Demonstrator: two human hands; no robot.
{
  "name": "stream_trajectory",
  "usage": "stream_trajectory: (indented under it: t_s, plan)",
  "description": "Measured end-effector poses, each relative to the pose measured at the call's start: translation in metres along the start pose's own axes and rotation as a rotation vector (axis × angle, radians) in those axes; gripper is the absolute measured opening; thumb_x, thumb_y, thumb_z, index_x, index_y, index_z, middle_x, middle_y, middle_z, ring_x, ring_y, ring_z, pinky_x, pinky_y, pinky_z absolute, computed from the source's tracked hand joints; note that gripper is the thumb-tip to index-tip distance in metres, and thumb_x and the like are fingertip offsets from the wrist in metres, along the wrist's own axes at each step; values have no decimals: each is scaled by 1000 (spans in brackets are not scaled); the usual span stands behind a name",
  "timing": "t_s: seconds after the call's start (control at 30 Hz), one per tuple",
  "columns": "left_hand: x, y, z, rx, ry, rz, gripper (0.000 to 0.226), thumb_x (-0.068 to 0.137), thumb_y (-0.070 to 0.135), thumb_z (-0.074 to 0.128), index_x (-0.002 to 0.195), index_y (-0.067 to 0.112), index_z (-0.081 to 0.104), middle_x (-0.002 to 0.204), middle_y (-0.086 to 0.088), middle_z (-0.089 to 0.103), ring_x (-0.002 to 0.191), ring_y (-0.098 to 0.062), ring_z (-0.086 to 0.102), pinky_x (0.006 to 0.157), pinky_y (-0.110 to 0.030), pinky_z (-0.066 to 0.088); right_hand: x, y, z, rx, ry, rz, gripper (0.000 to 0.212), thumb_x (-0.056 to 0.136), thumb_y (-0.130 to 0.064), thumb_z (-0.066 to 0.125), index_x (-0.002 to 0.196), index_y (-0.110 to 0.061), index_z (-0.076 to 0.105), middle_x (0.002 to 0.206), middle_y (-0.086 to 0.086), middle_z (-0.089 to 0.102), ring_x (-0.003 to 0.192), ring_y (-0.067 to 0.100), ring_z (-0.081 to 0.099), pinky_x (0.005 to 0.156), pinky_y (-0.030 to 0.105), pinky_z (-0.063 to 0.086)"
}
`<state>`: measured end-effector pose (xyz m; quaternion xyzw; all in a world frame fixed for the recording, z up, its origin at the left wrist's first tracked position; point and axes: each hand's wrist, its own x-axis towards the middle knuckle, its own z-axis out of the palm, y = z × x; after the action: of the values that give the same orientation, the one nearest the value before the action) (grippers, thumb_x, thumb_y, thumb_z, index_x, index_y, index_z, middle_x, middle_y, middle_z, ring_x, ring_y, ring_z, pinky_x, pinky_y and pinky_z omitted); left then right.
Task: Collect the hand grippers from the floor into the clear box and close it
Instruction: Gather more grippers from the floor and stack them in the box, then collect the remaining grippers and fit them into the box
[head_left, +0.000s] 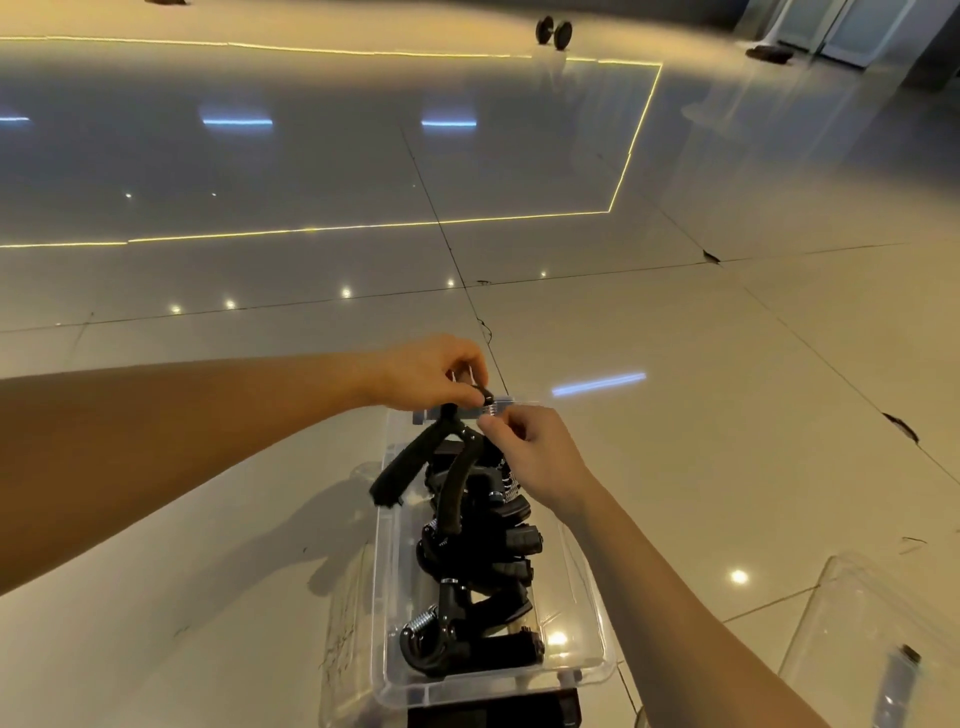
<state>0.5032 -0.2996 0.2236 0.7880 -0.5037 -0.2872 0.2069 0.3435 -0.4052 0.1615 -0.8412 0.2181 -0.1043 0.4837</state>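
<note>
Packing step, late in the task. The left hand (426, 371) pinches the top end of a held gripper (396, 474) with its fingers curled round it. The right hand (540, 460) is curled too, fingertips nipping the chrome spring (489, 410). The gripper hangs over the far end of the clear box (571, 613), both foam handles pointing down; one dips inside and the other sticks out past the left wall.

The box sits on the tiled floor (727, 364) right in front of the person and already holds a dense row of stowed grippers (483, 608) along its length. No lid on it. A clear lid (852, 613) lies on the floor to the right, well apart from the box.

Next move, as I judge it: swing the stray handle inboard, lay the gripper flat on the pile and let go, then fetch the lid. The pile looks high, so anything proud of the rim could block the lid from closing.

Room: floor is open on both sides of the box, and the path to the lid is free. A dumbbell (553, 31) and a dark item (769, 52) lie far off; I can't tell if the dark item is another gripper.
</note>
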Motion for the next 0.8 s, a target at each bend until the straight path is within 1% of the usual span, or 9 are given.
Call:
stream_trajectory:
  t_s: [0.13,0.2,0.3,0.43,0.53,0.6,0.7,0.77,0.8]
  plan:
    - [-13,-16,19,-152,137,-157,44,88,47,69,122,24,55,106,3,61,96,-13,61,79,-26,51,-8,15,10,318,276,229,42,101,-29,59,64,-10,51,48,-11,34,45,6,31,48,16,30]
    - [-23,-27,31,-123,129,-191,51,84,50,72,125,25,53,107,5,63,92,-9,62,85,-30,55,-10,22,22,499,375,364,38,101,-29,59,70,-9,53,53,-4,33,45,9,30,48,19,32]
    - [-34,-35,50,-120,288,-312,66,84,48,75,136,25,43,115,2,61,94,-16,65,87,-34,54,-10,33,45,651,454,532,37,101,-36,59,75,-8,58,60,6,38,54,18,37,57,27,39]
    - [-36,-32,70,-512,274,-489,30,93,17,70,120,8,60,104,-15,69,87,-25,73,73,-36,63,-7,49,60,730,501,659,41,100,-36,59,68,-12,52,57,3,36,51,17,32,52,31,33]
    - [-34,-30,83,-580,278,-530,31,95,5,63,126,7,63,104,-14,69,94,-28,71,80,-34,62,-5,58,62,727,539,699,37,101,-35,58,70,-15,52,61,4,38,52,16,32,52,32,33]
    - [-33,-28,89,-587,285,-536,31,95,3,60,125,11,65,102,-5,66,97,-28,67,81,-28,54,-5,62,65,728,564,723,38,101,-35,56,69,-16,50,61,4,39,53,17,33,52,32,34]
    - [-31,-29,101,-644,290,-580,25,95,5,58,90,29,60,94,2,60,98,-24,61,88,-31,47,-2,64,67,694,534,744,36,104,-36,51,75,-13,54,64,6,45,56,19,41,51,32,41]
    - [-31,-28,109,-664,308,-607,13,90,21,61,97,31,64,104,-1,67,97,-23,65,99,-41,51,0,67,65,653,509,743,37,105,-33,50,76,-11,57,67,7,50,58,20,47,53,33,46]
    - [-29,-30,114,-687,329,-607,25,87,27,61,111,29,67,108,-5,68,94,-21,65,98,-43,53,1,68,64,640,498,740,37,105,-33,49,78,-10,59,68,7,53,58,19,49,54,33,48]
